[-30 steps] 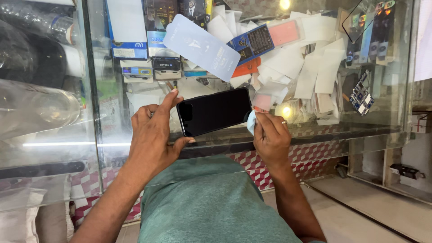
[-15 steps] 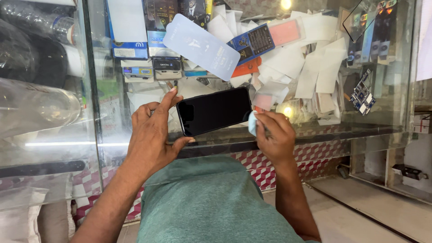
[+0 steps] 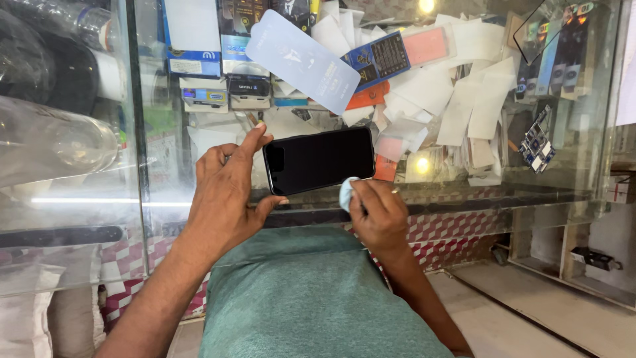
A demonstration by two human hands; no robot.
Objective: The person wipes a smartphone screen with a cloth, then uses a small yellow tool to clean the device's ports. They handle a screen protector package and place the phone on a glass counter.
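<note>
My left hand (image 3: pixel 228 192) grips a black smartphone (image 3: pixel 319 160) by its left end, thumb under the lower edge and forefinger along the top, holding it flat over a glass counter (image 3: pixel 464 192). The screen is dark and faces up. My right hand (image 3: pixel 377 213) is closed around a small pale blue wipe (image 3: pixel 346 192), which touches the phone's lower right edge. A pale blue screen protector sheet (image 3: pixel 301 59) lies on the glass beyond the phone, apart from both hands.
Under the counter glass lie several white paper slips (image 3: pixel 477 99), small boxes (image 3: pixel 199 73) and packaged accessories (image 3: pixel 563 46). A clear plastic bottle (image 3: pixel 53 142) rests at the left. A green shirt (image 3: pixel 311 298) fills the lower middle. Tiled floor (image 3: pixel 563 311) shows at lower right.
My right hand with the wipe has slid down and left along the phone's right end to its lower edge. The left hand and phone have stayed nearly still.
</note>
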